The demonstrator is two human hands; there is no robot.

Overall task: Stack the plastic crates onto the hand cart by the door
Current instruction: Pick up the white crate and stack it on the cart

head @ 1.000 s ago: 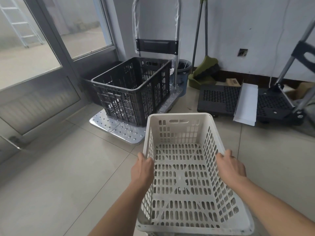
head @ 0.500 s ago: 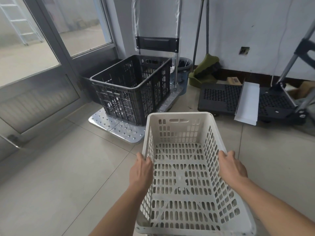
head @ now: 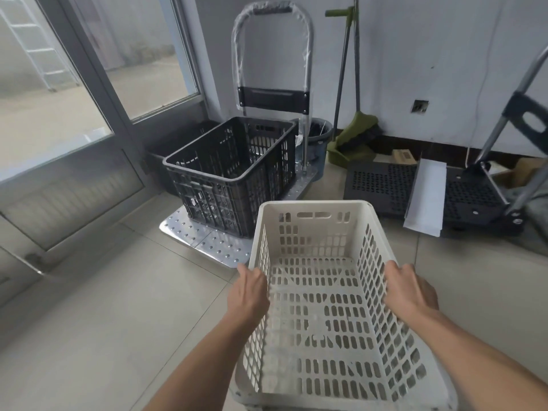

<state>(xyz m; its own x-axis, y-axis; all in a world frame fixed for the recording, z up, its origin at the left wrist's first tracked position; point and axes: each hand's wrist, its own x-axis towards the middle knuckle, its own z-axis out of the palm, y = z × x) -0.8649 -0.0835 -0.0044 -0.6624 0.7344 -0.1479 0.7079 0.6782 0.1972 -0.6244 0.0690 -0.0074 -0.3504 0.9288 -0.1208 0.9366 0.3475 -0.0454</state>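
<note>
A pale tiled floor (head: 103, 321) runs to a white wall (head: 430, 54) and a glass door (head: 74, 129) at left, where a silver cart (head: 207, 241) carries 1 black crate (head: 231, 173) on its studded deck. A black cart (head: 382, 185) and a broom (head: 355, 134) sit by the wall. The white crate (head: 311, 204) is held above the floor near the deck, with the left hand (head: 249, 295) and right hand (head: 410, 292) gripping its 2 long rims, fingers curled over the edges.

Both hands (head: 249, 295) grip white crate (head: 314, 209) near black crate (head: 231, 173) on cart (head: 207, 241).
</note>
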